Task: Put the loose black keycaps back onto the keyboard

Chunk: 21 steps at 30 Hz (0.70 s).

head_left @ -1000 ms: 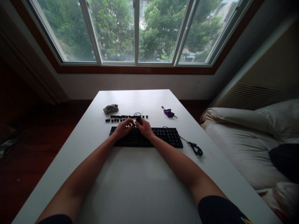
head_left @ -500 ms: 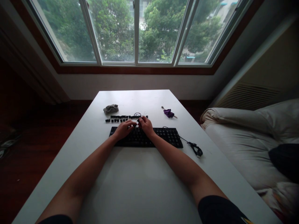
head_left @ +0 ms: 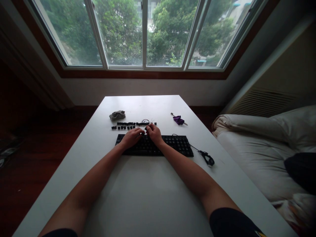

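A black keyboard [head_left: 176, 142] lies across the white table in front of me. Over its upper left part is my left hand [head_left: 132, 137], fingers curled and tips drawn together; a tiny dark spot shows at them, too small to name. My right hand [head_left: 154, 133] is right beside it, pinching a small black keycap [head_left: 146, 128] between thumb and fingers. Just beyond the hands, loose black keycaps [head_left: 123, 127] lie in two rows, and the right hand covers part of them. Thin wire [head_left: 145, 121] loops behind the far row.
A crumpled grey cloth [head_left: 117, 115] sits at the far left of the table [head_left: 145, 191]. Farther right lies a purple cloth [head_left: 178, 120] with a thin stick-like brush through it. The keyboard's bundled cable [head_left: 206, 158] rests at the right. A pale sofa [head_left: 251, 154] stands alongside.
Both hands stay in nearly the same place, with only slight shifts of the fingers. The keyboard and the loose keycaps look unmoved.
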### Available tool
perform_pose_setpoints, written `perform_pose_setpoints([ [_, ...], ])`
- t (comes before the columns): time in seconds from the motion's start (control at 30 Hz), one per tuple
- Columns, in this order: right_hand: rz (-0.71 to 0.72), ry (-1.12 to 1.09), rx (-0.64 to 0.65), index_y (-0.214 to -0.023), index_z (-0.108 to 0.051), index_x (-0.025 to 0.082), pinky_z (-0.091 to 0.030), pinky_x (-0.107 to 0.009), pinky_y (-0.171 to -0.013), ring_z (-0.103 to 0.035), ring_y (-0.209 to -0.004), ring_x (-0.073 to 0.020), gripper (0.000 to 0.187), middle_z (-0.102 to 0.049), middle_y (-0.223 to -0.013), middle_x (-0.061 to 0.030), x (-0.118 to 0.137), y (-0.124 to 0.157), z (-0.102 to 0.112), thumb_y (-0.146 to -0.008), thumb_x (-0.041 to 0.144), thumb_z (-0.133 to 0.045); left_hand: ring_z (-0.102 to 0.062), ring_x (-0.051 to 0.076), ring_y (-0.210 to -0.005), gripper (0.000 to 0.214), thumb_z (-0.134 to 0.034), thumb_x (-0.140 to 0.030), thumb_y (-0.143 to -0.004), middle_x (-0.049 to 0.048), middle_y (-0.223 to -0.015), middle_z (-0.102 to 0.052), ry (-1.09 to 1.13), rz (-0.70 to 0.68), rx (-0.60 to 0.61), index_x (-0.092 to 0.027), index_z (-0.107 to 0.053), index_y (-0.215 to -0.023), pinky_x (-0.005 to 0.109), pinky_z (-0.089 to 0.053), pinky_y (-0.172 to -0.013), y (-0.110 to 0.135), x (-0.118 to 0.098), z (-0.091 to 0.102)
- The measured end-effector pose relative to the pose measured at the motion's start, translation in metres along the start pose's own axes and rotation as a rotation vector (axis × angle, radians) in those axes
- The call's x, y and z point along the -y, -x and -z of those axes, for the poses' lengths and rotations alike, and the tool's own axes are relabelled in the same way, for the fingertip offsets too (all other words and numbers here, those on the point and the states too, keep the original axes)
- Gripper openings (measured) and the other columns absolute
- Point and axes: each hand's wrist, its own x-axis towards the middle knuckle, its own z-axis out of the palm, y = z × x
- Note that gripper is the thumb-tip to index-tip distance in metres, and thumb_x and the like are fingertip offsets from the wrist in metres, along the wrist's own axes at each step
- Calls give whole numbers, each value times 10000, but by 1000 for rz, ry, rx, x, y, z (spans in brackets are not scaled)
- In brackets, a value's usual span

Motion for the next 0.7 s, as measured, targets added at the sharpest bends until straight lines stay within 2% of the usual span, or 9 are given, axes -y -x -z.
perform_pose_setpoints([
  [0.3,-3,21,18,-858,-591,226,-485,-262,-613,-642,-597,-157,277,-667,-680,18,1,0,0,-924,488,-527,-600,232,-1149,210,-553,-169,-956,94,-1239,-615,-39,-67,-24,-228,-636,-1139,396,-510,-994,-1,0,-1],
  [0.7,-42,67,29,-858,-592,219,-486,-256,-608,-655,-597,-152,269,-688,-695,9,3,-1,1,-928,471,-530,-589,244,-1157,201,-543,-179,-961,105,-1254,-606,-59,-89,-7,-224,-640,-1131,429,-503,-1013,-1,1,-1],
])
